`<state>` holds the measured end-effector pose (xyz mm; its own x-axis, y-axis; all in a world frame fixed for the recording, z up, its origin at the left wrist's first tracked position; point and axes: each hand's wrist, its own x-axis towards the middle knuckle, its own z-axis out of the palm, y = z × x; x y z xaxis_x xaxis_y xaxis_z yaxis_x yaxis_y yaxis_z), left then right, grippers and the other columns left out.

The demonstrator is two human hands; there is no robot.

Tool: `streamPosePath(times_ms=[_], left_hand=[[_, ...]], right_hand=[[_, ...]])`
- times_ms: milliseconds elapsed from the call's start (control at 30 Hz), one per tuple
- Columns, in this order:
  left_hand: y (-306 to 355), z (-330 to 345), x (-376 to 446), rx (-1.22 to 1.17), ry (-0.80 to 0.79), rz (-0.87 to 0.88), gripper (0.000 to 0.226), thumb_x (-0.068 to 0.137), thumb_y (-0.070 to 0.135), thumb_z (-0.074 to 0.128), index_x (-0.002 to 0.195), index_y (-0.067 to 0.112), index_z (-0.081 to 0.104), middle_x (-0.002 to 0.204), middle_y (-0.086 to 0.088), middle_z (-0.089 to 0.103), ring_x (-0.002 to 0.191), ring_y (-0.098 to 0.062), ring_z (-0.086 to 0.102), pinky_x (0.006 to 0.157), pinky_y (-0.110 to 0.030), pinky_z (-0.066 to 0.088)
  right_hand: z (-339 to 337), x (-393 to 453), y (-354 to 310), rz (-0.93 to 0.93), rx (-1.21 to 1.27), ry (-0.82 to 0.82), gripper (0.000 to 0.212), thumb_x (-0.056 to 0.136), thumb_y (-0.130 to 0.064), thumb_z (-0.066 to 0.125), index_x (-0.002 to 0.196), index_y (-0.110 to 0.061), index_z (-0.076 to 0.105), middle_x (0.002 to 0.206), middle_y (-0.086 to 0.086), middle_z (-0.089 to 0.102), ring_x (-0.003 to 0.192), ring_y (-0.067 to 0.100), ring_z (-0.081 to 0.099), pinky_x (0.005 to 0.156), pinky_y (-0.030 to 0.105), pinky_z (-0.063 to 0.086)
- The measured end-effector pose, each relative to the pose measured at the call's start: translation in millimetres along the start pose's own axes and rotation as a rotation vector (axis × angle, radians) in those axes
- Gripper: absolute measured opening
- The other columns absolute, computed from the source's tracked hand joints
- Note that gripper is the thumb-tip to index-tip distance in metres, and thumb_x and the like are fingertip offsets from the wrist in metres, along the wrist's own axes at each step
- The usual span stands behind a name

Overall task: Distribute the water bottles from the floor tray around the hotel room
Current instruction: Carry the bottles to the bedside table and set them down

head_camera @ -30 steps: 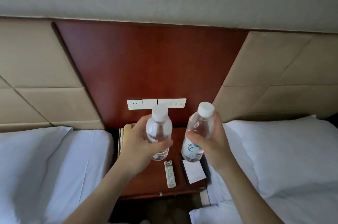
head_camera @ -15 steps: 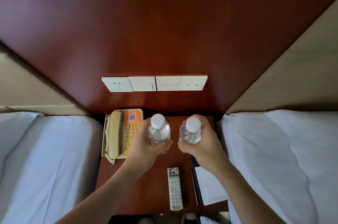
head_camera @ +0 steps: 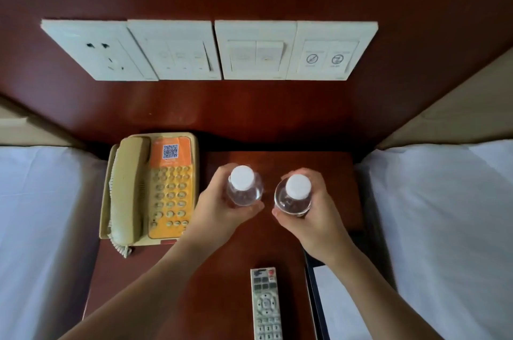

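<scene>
Both clear plastic water bottles stand upright, long axes vertical, round white caps pointing straight at the camera. The left hand (head_camera: 219, 209) wraps the left bottle (head_camera: 244, 187) from its left side; the right hand (head_camera: 313, 217) grips the right bottle (head_camera: 294, 195) from the right. They sit close together, apart, above the glossy reddish wooden nightstand (head_camera: 222, 284), between a beige corded telephone (head_camera: 150, 189) and the white bedding (head_camera: 444, 228).
</scene>
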<state>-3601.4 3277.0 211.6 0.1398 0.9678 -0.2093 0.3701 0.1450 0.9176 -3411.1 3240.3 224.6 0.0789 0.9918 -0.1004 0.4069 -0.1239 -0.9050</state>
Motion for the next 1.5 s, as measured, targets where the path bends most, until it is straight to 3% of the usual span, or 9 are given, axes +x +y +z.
streamPosePath(times_ms=[200, 400, 567, 733, 867, 967, 1133, 1400, 1500], left_hand=[[-13.9, -6.6, 8.6, 0.156, -0.104, 0.048, 0.074, 0.065, 0.019, 0.089, 0.122, 0.043, 0.047, 0.111, 0.026, 0.064, 0.109, 0.003, 0.061, 0.091, -0.020, 0.050], [-19.1, -11.9, 28.9, 0.344, -0.235, 0.025, 0.063, 0.066, 0.028, 0.088, 0.121, 0.026, 0.057, 0.097, 0.023, 0.067, 0.094, 0.007, 0.063, 0.084, -0.012, 0.049], [-16.9, 1.5, 49.4, 0.223, -0.133, 0.059, 0.062, 0.066, 0.023, 0.089, 0.114, 0.035, 0.051, 0.100, 0.025, 0.066, 0.094, 0.022, 0.058, 0.077, 0.002, 0.042], [-15.3, 11.4, 74.8, 0.171, -0.064, 0.097, 0.067, 0.065, 0.031, 0.088, 0.120, 0.034, 0.050, 0.106, 0.020, 0.068, 0.098, 0.010, 0.062, 0.079, -0.009, 0.050], [-17.7, 5.6, 88.9, 0.257, -0.118, 0.079, 0.067, 0.063, 0.031, 0.089, 0.118, 0.030, 0.052, 0.095, 0.025, 0.065, 0.086, 0.023, 0.057, 0.069, 0.005, 0.040], [-20.7, -3.2, 96.3, 0.436, -0.229, 0.051, 0.050, 0.067, 0.030, 0.086, 0.105, 0.037, 0.053, 0.079, 0.020, 0.059, 0.074, 0.003, 0.059, 0.060, 0.001, 0.040], [-22.6, -5.3, 107.8, 0.530, -0.284, 0.082, 0.049, 0.069, 0.029, 0.085, 0.102, 0.041, 0.051, 0.073, 0.023, 0.053, 0.066, 0.004, 0.052, 0.054, -0.005, 0.036], [-28.8, -2.1, 112.8, 0.485, -0.248, 0.056, 0.055, 0.063, 0.031, 0.088, 0.109, 0.036, 0.059, 0.082, 0.027, 0.059, 0.063, 0.007, 0.053, 0.058, -0.012, 0.041], [-29.5, -0.9, 111.4, 0.483, -0.209, 0.056, 0.058, 0.062, 0.034, 0.088, 0.113, 0.035, 0.061, 0.084, 0.026, 0.060, 0.073, 0.005, 0.056, 0.066, -0.013, 0.042]], right_hand=[[14.6, -6.2, 30.9, 0.011, 0.017, 0.001, 0.068, 0.067, 0.000, 0.085, 0.122, -0.021, 0.049, 0.109, -0.019, 0.059, 0.105, 0.002, 0.062, 0.087, 0.012, 0.049], [25.0, -11.5, 68.6, 0.191, -0.018, 0.074, 0.063, 0.062, -0.039, 0.088, 0.116, -0.017, 0.064, 0.111, 0.000, 0.069, 0.103, 0.011, 0.068, 0.090, 0.036, 0.057], [23.8, 26.0, 61.5, 0.081, -0.051, 0.137, 0.058, 0.070, -0.023, 0.087, 0.121, -0.017, 0.061, 0.114, -0.005, 0.069, 0.109, 0.006, 0.064, 0.095, 0.024, 0.052], [15.5, 69.6, 57.7, 0.021, -0.102, 0.029, 0.062, 0.074, -0.021, 0.084, 0.128, -0.017, 0.055, 0.116, -0.011, 0.067, 0.107, -0.002, 0.062, 0.087, 0.003, 0.044], [4.4, 86.7, 58.6, 0.035, -0.131, -0.096, 0.061, 0.077, -0.017, 0.082, 0.130, -0.021, 0.052, 0.110, -0.025, 0.062, 0.101, -0.020, 0.055, 0.084, -0.003, 0.038], [-0.6, 94.7, 61.5, 0.044, -0.215, -0.202, 0.065, 0.077, -0.013, 0.081, 0.134, -0.020, 0.051, 0.113, -0.027, 0.056, 0.103, -0.017, 0.051, 0.084, -0.007, 0.032], [-6.1, 110.6, 65.4, 0.076, -0.310, -0.323, 0.066, 0.072, -0.022, 0.085, 0.131, -0.024, 0.056, 0.126, -0.011, 0.063, 0.119, 0.007, 0.055, 0.104, 0.026, 0.041], [-3.6, 119.7, 68.3, 0.110, -0.336, -0.300, 0.069, 0.059, -0.043, 0.086, 0.122, -0.031, 0.061, 0.119, -0.014, 0.068, 0.117, 0.009, 0.060, 0.106, 0.042, 0.046], [-4.6, 121.5, 67.5, 0.117, -0.352, -0.313, 0.067, 0.059, -0.043, 0.085, 0.121, -0.030, 0.063, 0.119, -0.014, 0.068, 0.117, 0.011, 0.060, 0.106, 0.044, 0.045]])
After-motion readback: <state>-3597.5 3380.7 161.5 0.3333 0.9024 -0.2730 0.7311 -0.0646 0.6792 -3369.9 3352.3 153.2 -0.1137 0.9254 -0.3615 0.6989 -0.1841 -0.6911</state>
